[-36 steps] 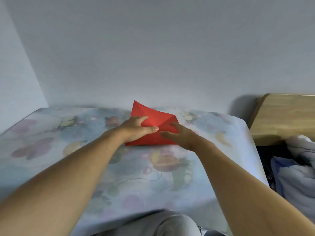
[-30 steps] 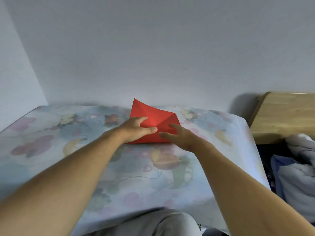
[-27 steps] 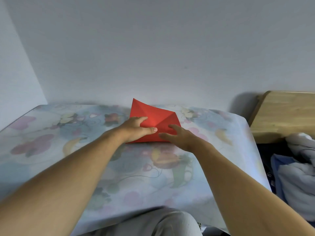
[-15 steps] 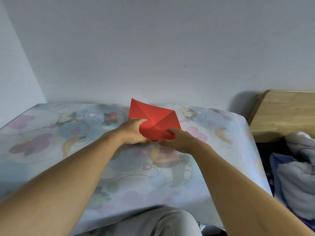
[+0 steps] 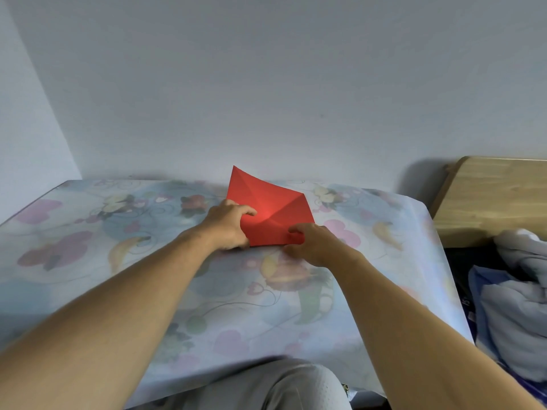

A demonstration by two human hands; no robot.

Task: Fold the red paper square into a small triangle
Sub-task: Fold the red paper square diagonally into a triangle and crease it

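Now both hands have shifted from pressing flat on the paper [image 5: 268, 213] to pinching its near edge: the left hand [image 5: 226, 226] grips the near-left edge, thumb on top, and the right hand [image 5: 310, 242] nips the near-right corner. The paper sits on the flowered table [image 5: 148, 276] near the wall, its far corners lifted, creases showing. That suggests a lift of the near edge, with no triangle formed yet.
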